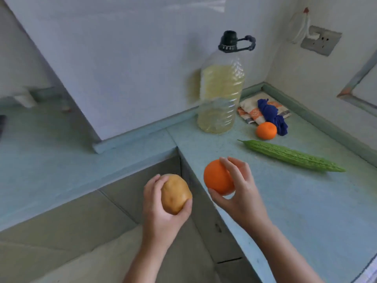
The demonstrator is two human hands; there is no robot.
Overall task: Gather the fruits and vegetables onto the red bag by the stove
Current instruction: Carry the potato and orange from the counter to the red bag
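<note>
My left hand [161, 211] grips a brown potato [175, 193], held in the air over the floor in front of the counter's inner corner. Beside it, my right hand [240, 190] holds a large orange [217, 178] above the counter's front edge. A smaller orange [266, 130] rests on the counter further back, touching a blue cloth. A long green bitter gourd [293, 156] lies on the counter to the right of my right hand. Neither the red bag nor the stove is in view.
A big oil bottle [221, 88] with a black cap stands at the wall. A blue cloth [272, 116] lies on a folded patterned towel [252, 113] in the corner. The pale green L-shaped counter [306, 211] wraps around. A wall socket [320, 40] is upper right.
</note>
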